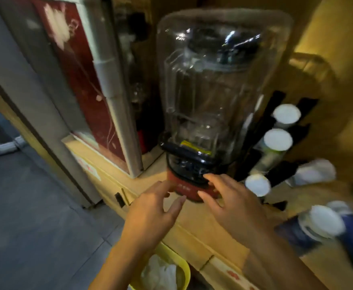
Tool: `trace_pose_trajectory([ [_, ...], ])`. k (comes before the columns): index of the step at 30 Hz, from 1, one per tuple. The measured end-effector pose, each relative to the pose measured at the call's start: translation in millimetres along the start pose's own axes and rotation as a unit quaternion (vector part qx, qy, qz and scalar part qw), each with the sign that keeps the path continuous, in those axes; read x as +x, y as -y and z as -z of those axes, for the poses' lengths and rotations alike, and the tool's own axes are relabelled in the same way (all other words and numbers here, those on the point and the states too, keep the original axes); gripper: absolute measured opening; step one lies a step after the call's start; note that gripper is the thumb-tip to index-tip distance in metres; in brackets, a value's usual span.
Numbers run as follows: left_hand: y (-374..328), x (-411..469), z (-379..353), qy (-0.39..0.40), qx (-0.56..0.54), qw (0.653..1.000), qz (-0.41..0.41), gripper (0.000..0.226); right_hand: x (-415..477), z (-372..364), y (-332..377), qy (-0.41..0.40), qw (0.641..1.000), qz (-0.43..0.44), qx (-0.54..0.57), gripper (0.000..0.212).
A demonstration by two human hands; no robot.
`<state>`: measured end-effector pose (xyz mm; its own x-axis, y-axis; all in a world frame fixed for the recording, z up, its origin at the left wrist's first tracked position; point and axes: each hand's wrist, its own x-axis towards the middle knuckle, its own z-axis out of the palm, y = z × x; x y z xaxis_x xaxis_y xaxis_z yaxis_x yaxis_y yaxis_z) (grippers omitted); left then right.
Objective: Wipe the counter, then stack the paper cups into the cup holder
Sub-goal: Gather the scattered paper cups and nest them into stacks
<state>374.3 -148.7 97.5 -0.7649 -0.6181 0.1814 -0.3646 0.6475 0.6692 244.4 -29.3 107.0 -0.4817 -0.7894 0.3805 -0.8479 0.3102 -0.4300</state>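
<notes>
My left hand [156,208] and my right hand [232,204] hover over the wooden counter [194,222], fingers spread, empty. Both reach toward the red base of a blender [192,185] with a clear sound cover; my right fingertips touch or nearly touch the base. Right of the blender stands a black cup holder [284,126] with three stacks of white-bottomed paper cups [277,141] slanting out of it. Loose paper cups lie on the counter at the right: blue ones [322,225] near the front, white ones [313,171] farther back. No cloth is visible.
A cabinet with a red panel [83,84] stands left of the blender. A yellow bin [171,271] with a plastic bag sits on the floor below the counter edge. Grey tiled floor [29,206] spreads to the left. The view is motion-blurred.
</notes>
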Motion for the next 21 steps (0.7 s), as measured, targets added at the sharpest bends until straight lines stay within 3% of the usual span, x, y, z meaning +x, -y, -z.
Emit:
trace_pose_trajectory([
  [5, -65.1, 13.9, -11.9, 0.029, -0.035, 0.997, -0.06, 0.034, -13.7, 62.2, -29.8, -0.048, 0.998, -0.045, -0.012, 0.036],
  [13, -161.8, 28.3, -64.1, 0.079, -0.102, 0.984, -0.123, 0.027, -56.0, 140.9, -99.4, -0.105, 0.984, -0.131, -0.06, 0.033],
  [21, -229.5, 36.5, -122.2, 0.112, -0.109, 0.974, -0.165, 0.021, -97.4, 188.5, -165.5, -0.106, 0.975, -0.19, -0.055, 0.035],
])
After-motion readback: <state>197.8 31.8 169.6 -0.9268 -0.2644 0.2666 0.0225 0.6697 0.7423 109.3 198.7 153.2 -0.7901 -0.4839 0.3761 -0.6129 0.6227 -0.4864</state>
